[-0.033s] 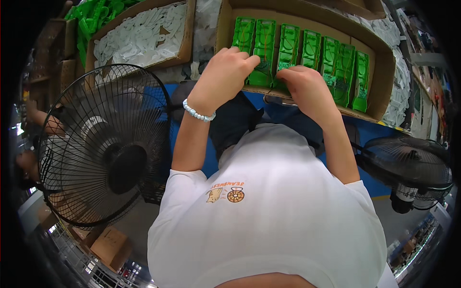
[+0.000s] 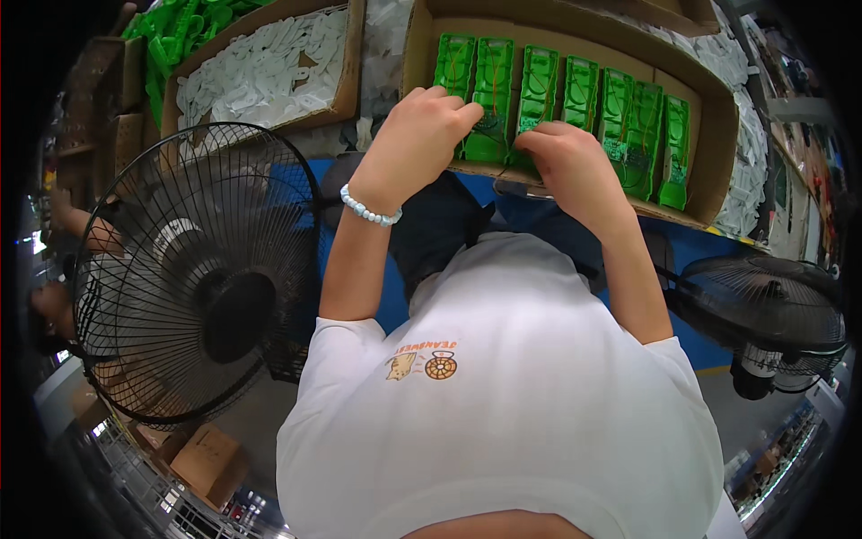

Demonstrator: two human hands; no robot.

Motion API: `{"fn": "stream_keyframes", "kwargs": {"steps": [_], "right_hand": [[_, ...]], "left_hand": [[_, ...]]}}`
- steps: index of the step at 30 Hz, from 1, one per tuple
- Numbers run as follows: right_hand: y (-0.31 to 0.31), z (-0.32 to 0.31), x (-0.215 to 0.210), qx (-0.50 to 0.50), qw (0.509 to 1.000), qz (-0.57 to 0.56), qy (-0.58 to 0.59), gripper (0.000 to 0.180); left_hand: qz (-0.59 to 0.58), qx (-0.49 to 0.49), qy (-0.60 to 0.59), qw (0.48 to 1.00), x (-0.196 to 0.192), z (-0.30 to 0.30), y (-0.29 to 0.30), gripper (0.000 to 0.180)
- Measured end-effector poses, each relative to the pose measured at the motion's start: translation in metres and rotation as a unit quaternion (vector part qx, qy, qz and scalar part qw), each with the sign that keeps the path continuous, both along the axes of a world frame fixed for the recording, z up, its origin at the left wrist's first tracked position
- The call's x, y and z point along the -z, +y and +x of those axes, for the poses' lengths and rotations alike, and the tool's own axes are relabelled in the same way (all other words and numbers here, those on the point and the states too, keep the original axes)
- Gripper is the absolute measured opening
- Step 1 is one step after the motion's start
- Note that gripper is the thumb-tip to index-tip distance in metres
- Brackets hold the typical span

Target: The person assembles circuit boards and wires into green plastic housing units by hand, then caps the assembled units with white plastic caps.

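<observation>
far left: wire-cage fan. then box of white parts. left hand at lower end of second green shell, fingers curled; grip cannot be told. right hand near lower end of third shell, fingertips close together; any hold hidden. shells lie in carton. far right: another fan.

Head view, landmark: cardboard tray. I log green casings in a row inside it; left hand and right hand at its near side, fingers curled; white flat parts left of it; black fan to its lower left.
</observation>
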State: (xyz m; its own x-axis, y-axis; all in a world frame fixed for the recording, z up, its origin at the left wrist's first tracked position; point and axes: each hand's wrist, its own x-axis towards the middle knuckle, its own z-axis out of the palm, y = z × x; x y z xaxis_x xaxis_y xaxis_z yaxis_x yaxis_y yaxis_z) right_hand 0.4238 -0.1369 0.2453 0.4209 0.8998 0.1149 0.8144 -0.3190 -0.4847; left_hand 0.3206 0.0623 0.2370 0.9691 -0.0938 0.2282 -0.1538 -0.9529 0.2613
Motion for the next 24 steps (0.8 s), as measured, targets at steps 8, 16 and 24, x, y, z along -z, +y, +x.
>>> {"fn": "stream_keyframes", "kwargs": {"steps": [8,16,24], "right_hand": [[0.0,0.001,0.004,-0.022,0.995,-0.09,-0.038,0.015],[-0.024,0.004,0.006,-0.004,1.0,-0.025,-0.015,0.016],[-0.097,0.024,-0.025,0.255,0.943,0.201,-0.078,0.017]], "left_hand": [[0.038,0.073,-0.018,0.996,-0.001,0.014,-0.002,0.022],[-0.025,0.083,0.037,0.996,-0.003,0.011,-0.015,0.017],[-0.076,0.074,0.041,0.993,-0.003,0.004,-0.02,0.011]]}}
